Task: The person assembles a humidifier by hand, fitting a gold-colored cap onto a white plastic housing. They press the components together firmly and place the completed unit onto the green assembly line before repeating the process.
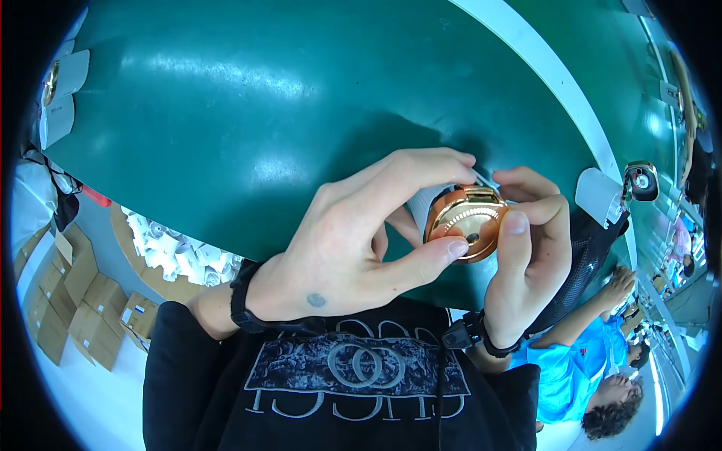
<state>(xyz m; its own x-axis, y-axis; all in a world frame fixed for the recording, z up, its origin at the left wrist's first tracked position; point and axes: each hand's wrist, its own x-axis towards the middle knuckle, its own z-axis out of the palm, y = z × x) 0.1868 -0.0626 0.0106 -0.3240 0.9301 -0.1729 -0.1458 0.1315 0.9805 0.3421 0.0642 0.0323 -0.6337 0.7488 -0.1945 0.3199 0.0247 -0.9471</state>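
A shiny, round gold-coloured metal case [481, 213] is held between both hands, just above the table. My left hand [350, 225] grips its left side, with the thumb pressed on the face near a small dark hole and the forefinger over the far rim. On the opposite side my right hand [535, 252] pinches the rim between thumb and bent fingers. Behind the case a pale ribbed surface [423, 201] shows in part; what it belongs to is hidden. Dark bands circle both wrists.
A green table [226, 98] with a white strip [553, 68] stretches ahead. White open packaging [64, 101] lies far left; a white carton [599, 195] and gold-rimmed square item [641, 181] sit right. Crumpled white pieces [177, 252] and cardboard boxes [98, 319] stand below left. A person in blue [568, 368] is at right.
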